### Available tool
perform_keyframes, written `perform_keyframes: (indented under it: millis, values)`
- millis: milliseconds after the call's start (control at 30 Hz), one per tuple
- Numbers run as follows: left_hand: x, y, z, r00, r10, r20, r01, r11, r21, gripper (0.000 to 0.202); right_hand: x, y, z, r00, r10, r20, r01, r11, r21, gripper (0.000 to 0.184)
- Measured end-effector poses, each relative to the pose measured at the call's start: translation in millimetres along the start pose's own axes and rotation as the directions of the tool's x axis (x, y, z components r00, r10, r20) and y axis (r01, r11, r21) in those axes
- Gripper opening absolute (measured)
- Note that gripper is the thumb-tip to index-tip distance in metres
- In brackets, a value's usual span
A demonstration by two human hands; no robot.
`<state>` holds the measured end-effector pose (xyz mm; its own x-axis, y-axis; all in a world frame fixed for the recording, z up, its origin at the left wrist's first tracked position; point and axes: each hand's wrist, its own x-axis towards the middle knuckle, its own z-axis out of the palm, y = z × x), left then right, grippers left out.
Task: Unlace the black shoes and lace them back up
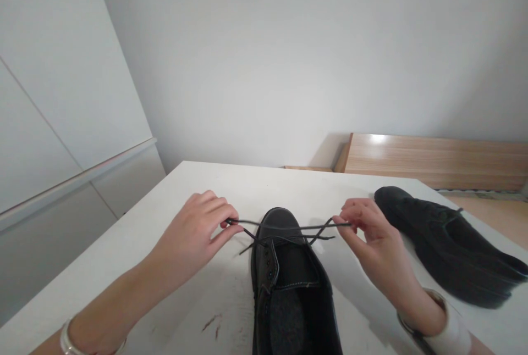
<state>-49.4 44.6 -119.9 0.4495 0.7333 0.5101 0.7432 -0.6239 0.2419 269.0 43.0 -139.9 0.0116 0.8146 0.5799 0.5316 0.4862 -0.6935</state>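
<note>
A black lace-up shoe [264, 272] stands on the white table with its toe pointing away from me; its near end runs out of the frame. Above the toe, a thin black shoelace [284, 228] stretches between my two hands. My left hand [202, 223], left of the shoe, pinches the lace between thumb and fingers. On the right side, my right hand [367, 228] also has the lace pinched near its thumb. The lace crosses the front of the shoe and passes through eyelets by the tongue [295, 264]. Two loose lace ends stick out to either side.
Another black shoe [445, 239] rests at the right of the white table [214, 184], toe away from me. Behind the table are a wood-grain board [433, 157] and a pale wall [280, 58]. White cabinet panels [53, 86] stand at the left.
</note>
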Motion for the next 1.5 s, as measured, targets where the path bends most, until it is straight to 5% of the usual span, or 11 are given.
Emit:
perform_keyframes:
  millis: [100,200,367,600,667,767,867,1067,1167,1333,1500]
  values:
    - [0.0,-8.2,-12.3,0.985,0.081,-0.151,-0.05,0.979,0.198,0.016,2.8,1.8,-2.3,0.976,0.059,-0.212,-0.023,0.986,0.167,0.016]
    - [-1.1,-10.1,-24.0,0.942,0.001,-0.336,0.046,0.99,0.132,0.014,7.0,-5.3,-4.2,0.924,0.202,-0.326,-0.034,0.89,0.455,0.015]
    - [-4.2,-0.6,-30.1,0.707,-0.441,-0.553,0.22,0.88,-0.42,0.008,12.9,-33.3,-8.7,0.84,0.228,-0.493,0.135,0.791,0.596,0.014]
    - [-1.8,16.1,-42.1,0.55,-0.558,-0.622,-0.12,0.684,-0.719,0.007,26.5,-78.3,-19.1,0.666,0.086,-0.741,0.435,0.762,0.48,0.009]
    - [-0.7,16.8,-49.3,0.498,-0.567,-0.656,-0.222,0.648,-0.729,0.008,30.7,-94.5,-16.9,0.69,0.036,-0.723,0.456,0.753,0.474,0.008]
    - [-0.7,14.6,-57.1,0.461,-0.605,-0.649,-0.256,0.61,-0.75,0.007,33.0,-120.0,-3.2,0.9,0.056,-0.432,0.243,0.758,0.605,0.009]
    - [-2.0,11.3,-55.5,0.483,-0.61,-0.629,-0.226,0.607,-0.762,0.011,32.7,-139.4,22.2,0.997,0.077,-0.01,-0.052,0.756,0.652,0.016]
    - [-1.9,14.0,-34.4,0.765,-0.515,-0.387,-0.065,0.536,-0.842,0.025,37.8,-153.2,83.7,0.944,0.034,0.328,-0.243,0.743,0.623,0.026]
    - [-0.6,15.0,-24.4,0.835,-0.477,-0.275,0.01,0.513,-0.858,0.032,42.5,-155.4,107.8,0.894,0.029,0.448,-0.315,0.753,0.579,0.021]
    - [0.6,0.4,-17.9,0.827,-0.53,-0.189,0.14,0.52,-0.842,0.038,43.7,-162.7,120.8,0.797,-0.057,0.601,-0.304,0.823,0.481,0.017]
    - [-2.0,-26.7,-28.3,0.744,-0.608,-0.276,0.267,0.65,-0.711,0.04,35.0,-166.2,86.4,0.77,-0.117,0.627,0.028,0.988,0.15,0.014]
